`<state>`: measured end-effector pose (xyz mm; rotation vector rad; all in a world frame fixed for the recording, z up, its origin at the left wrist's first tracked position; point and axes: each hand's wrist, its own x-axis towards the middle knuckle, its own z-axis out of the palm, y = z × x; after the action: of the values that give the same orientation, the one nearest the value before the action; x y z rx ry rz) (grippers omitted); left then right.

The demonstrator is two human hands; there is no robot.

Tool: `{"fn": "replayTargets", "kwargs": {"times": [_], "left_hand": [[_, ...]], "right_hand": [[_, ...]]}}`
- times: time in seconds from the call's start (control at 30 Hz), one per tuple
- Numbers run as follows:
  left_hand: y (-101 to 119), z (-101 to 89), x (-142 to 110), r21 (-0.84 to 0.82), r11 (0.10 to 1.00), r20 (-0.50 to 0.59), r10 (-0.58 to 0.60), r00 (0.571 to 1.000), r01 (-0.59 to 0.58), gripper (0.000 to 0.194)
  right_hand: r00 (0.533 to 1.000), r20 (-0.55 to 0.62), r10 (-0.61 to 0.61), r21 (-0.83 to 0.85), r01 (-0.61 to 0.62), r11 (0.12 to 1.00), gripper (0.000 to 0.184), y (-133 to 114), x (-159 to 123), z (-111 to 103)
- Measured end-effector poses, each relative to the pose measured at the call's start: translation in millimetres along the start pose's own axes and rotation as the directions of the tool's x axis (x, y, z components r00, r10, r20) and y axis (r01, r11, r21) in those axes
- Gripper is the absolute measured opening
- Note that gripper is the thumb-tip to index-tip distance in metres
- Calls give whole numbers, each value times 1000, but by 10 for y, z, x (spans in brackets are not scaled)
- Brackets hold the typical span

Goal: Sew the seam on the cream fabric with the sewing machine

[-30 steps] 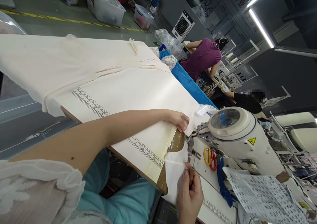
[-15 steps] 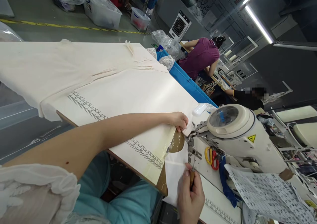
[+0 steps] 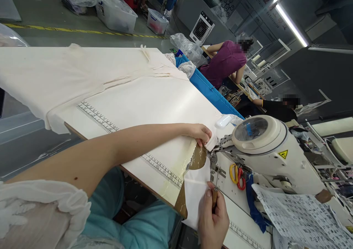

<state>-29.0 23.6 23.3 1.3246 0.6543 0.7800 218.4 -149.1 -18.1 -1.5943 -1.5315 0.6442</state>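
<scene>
My left hand [image 3: 200, 133] reaches across the table and pinches the white fabric piece [image 3: 194, 190] where it runs under the needle area of the white sewing machine [image 3: 264, 148]. My right hand [image 3: 213, 216] is closed around a thin tool with a brown wooden handle [image 3: 214, 198], its metal tip pressed on the fabric near the presser foot. The fabric hangs down over the table's front edge between my hands.
Cream cloth [image 3: 68, 74] lies spread over the far left of the table [image 3: 143, 105], which has printed ruler marks. Yellow and red scissors [image 3: 237, 173] lie beside the machine, a printed sheet [image 3: 300, 219] at right. Two people work at stations behind; plastic bins [image 3: 117, 12] stand on the floor.
Both hands stay at the fabric. My left fingers have shifted slightly at the fabric's edge by the machine; the view has drifted a little.
</scene>
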Motion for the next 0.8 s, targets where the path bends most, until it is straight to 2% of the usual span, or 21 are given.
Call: {"fn": "replayTargets", "kwargs": {"times": [0.13,0.27,0.4,0.57,0.67,0.8], "left_hand": [[30,30,-21,49,998,32,41,999,-42,25],[4,69,29,173,983,-40,74,996,-66,28],[-11,30,75,339,938,-138,130,982,-76,21],[52,-25,39,512,854,-158,202,967,-95,18],[82,-42,17,550,830,-139,200,970,-93,19],[92,-87,8,531,844,-123,159,980,-70,11]], "right_hand": [[1000,-13,-11,3,11,1000,54,-64,-5,37],[999,-51,-17,47,20,999,50,-196,-57,101],[998,-60,-17,47,20,999,51,-252,-88,129],[999,-49,2,17,-1,1000,53,-261,-77,124],[998,-41,-44,0,44,999,53,-253,-67,120],[998,-25,-62,16,63,998,52,-142,-22,80]]}}
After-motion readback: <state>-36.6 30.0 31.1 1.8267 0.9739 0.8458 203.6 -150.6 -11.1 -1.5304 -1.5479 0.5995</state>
